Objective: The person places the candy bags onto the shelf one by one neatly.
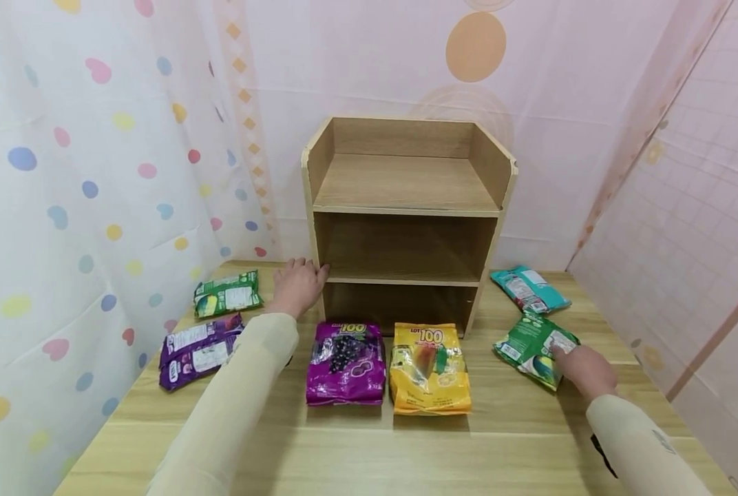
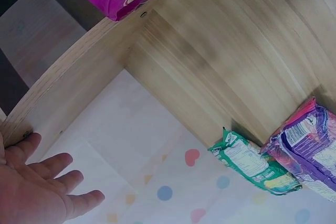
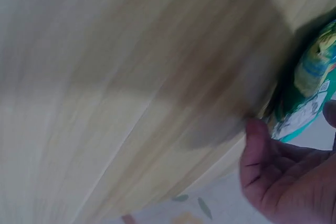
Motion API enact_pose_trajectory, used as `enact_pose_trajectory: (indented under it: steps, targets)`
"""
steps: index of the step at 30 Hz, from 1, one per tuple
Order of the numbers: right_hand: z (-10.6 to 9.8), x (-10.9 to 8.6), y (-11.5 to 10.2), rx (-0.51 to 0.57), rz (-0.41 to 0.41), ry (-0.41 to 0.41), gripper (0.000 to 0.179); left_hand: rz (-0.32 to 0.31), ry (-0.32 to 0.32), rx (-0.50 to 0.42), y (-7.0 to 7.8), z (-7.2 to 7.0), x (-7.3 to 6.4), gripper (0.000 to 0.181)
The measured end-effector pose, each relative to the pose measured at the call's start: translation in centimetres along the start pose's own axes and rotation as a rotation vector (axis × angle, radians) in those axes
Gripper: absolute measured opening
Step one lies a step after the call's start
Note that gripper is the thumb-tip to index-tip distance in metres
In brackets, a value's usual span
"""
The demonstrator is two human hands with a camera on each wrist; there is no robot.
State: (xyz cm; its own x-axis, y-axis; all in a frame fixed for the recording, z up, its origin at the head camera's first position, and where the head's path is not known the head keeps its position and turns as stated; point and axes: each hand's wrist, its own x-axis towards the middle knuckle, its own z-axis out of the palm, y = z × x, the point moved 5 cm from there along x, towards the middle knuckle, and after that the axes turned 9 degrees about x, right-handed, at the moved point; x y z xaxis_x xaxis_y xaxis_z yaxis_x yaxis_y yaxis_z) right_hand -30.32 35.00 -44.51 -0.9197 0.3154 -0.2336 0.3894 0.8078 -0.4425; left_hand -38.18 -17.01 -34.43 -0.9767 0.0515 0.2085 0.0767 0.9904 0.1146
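Note:
My left hand (image 1: 297, 286) touches the left side of a wooden shelf unit (image 1: 406, 184), its fingers spread in the left wrist view, beside the panel's edge. On the right, my right hand (image 1: 586, 372) holds the near right edge of a green candy bag (image 1: 533, 348), thumb and finger on either side of it in the right wrist view. That bag lies back side up on the table. Before the shelf stand a purple grape candy bag (image 1: 346, 365) and a yellow mango candy bag (image 1: 429, 372), fronts facing me.
Behind the held bag lies a teal bag (image 1: 530, 289). On the left are another green bag (image 1: 228, 294) and a dark purple bag (image 1: 198, 350), backs up. Patterned curtains (image 1: 96, 227) close in the wooden table (image 1: 406, 455) at the back and sides.

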Motion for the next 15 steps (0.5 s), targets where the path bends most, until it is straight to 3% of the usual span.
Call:
enact_pose_trajectory:
  steps: [2,5,15]
  targets:
    - [0.30,-0.10,-0.09,0.007,0.075,-0.008,0.082,-0.003,-0.002,0.001,0.00,0.04,-0.03,0.059]
    - [0.54,-0.25,-0.28,0.027,0.124,0.000,0.091,-0.007,-0.003,0.002,0.06,0.01,-0.10,0.059]
    - [0.51,-0.68,-0.75,0.142,0.105,0.017,0.075,-0.008,-0.007,-0.002,0.07,-0.13,-0.11,0.060]
